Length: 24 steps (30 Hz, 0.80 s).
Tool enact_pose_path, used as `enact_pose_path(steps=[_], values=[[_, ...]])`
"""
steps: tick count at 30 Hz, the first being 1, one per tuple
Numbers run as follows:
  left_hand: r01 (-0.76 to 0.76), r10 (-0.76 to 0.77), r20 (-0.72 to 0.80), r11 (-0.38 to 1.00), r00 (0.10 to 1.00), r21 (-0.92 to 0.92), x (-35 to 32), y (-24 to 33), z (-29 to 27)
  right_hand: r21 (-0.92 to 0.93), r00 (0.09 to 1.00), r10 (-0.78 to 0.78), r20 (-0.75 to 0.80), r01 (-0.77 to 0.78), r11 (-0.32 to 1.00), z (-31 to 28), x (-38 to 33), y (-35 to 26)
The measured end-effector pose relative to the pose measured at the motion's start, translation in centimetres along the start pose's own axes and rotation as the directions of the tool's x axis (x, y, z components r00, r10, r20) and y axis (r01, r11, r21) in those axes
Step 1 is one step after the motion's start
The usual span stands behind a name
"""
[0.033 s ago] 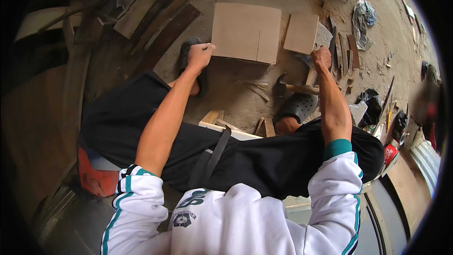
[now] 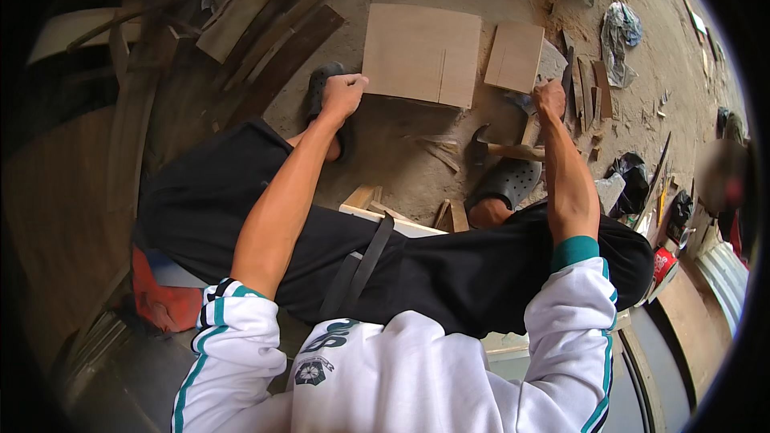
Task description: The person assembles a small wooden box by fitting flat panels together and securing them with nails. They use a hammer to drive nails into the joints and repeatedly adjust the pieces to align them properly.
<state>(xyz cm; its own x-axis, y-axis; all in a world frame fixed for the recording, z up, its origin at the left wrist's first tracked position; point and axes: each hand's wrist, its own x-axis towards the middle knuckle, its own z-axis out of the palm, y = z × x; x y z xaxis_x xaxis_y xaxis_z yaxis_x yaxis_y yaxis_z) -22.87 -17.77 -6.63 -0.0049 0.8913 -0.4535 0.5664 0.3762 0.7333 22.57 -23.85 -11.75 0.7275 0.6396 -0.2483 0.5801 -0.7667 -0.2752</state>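
Observation:
My left hand is closed on the near left corner of a larger rectangular wooden board, which has a thin line marked near its right side. The board's near edge and the shadow below suggest that it is raised off the ground. My right hand is closed at the near right corner of a smaller wooden board, also marked with a line. Its fingertips are partly hidden. Between that hand and my right shoe lies a hammer with a wooden handle.
Long planks are piled at the far left. Wood scraps lie on the dirt ground between my feet. To the right are a crumpled plastic bag, narrow offcuts, a black bag and a red can.

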Motion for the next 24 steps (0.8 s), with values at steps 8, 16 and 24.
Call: enact_pose_path(steps=[8, 16, 24], values=[[0.197, -0.182, 0.098, 0.965, 0.978, -0.172, 0.2, 0.4, -1.4, 0.463, 0.95, 0.227, -0.212, -0.107, 0.88, -4.6, -2.1, -2.0], [0.196, -0.19, 0.071, 0.976, 0.979, -0.094, 2.5, 3.0, 0.0, 0.831, 0.858, -0.359, 0.367, -0.129, 0.542, 0.9, -10.0, -6.1], [0.118, -0.116, 0.184, 0.993, 0.976, 0.0, 1.5, 4.7, 1.3, 0.696, 0.842, -0.313, 0.439, -0.098, 0.711, 1.7, -8.5, -6.7]])
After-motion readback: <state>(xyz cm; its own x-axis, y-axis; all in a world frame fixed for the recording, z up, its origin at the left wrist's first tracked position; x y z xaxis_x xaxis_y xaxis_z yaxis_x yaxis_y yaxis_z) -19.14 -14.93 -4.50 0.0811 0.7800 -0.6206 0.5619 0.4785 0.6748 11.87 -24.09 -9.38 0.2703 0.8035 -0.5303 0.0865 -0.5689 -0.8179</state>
